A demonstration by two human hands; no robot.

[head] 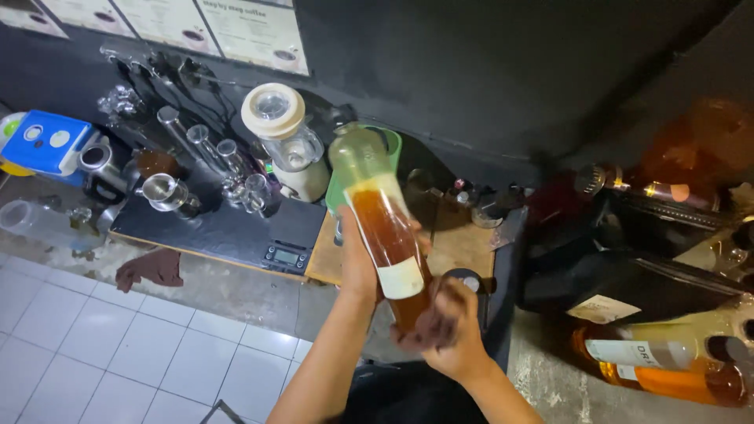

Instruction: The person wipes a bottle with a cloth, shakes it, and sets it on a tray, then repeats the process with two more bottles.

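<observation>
Nearest the camera, the right hand (448, 334) presses a dark cloth (420, 330) against the lower end of an amber bottle (385, 228), while the left hand (357, 263) grips its middle, tilting it above the worktop (463, 247). Wiping looks underway, not finished. A cream rectangular label sits low on the bottle; pale posters (236, 27) hang far left.

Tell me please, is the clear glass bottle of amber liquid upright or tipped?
Tipped: the clear glass bottle of amber liquid leans base-up in the left hand, neck toward the right hand.
</observation>
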